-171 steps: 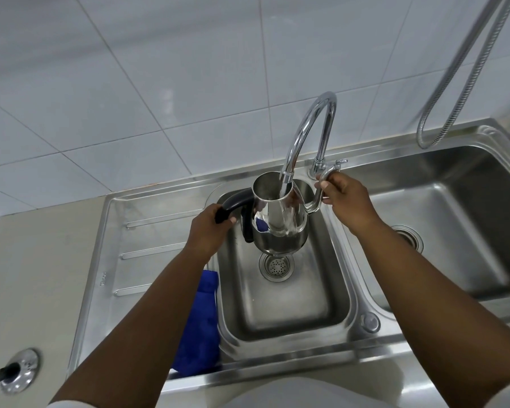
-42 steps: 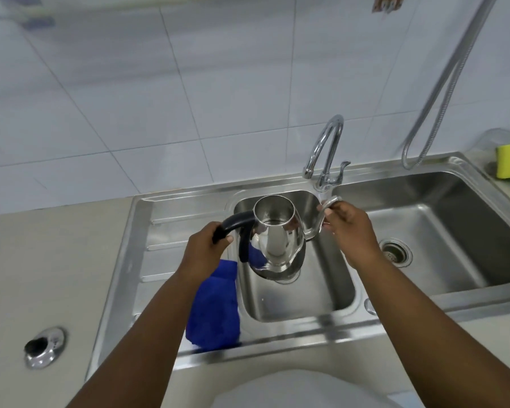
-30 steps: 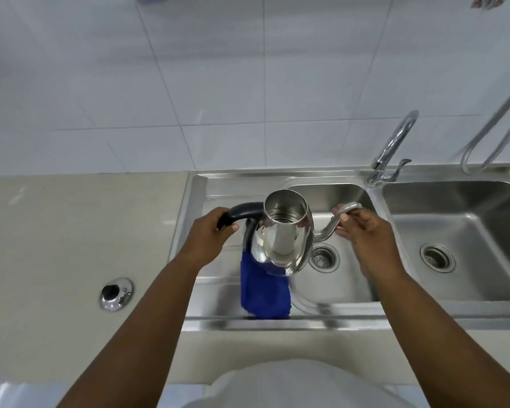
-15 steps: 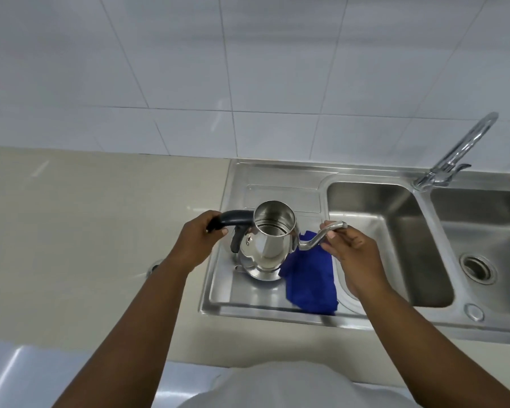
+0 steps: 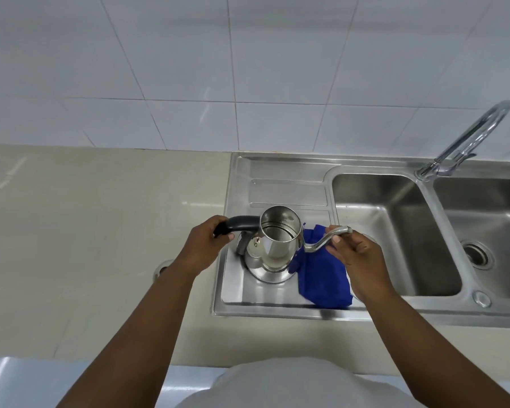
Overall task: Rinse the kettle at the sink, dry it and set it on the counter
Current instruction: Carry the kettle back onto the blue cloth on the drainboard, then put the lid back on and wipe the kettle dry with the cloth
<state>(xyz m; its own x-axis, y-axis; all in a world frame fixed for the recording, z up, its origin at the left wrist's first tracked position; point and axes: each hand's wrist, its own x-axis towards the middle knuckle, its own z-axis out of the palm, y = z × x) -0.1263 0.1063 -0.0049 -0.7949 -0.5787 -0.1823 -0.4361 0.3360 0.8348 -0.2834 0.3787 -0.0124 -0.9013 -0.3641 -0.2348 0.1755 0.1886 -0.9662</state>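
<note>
A shiny steel kettle [image 5: 273, 251] with no lid stands upright on the ribbed drainboard [image 5: 289, 184] left of the sink basins. My left hand [image 5: 205, 248] is closed around its black handle. My right hand [image 5: 355, 256] pinches the thin curved spout on the kettle's right. A blue cloth [image 5: 321, 279] lies on the drainboard just right of the kettle, partly under my right hand.
The near basin [image 5: 395, 231] and a second basin [image 5: 489, 225] lie to the right, with the chrome tap [image 5: 465, 139] behind them. Beige counter [image 5: 86, 231] stretches to the left. A round metal fitting [image 5: 161, 267] peeks out beside my left wrist. White tiled wall behind.
The kettle has come away from the tap and basin, moved left over the drainboard and come down to it beside the blue cloth. Both hands kept their grip.
</note>
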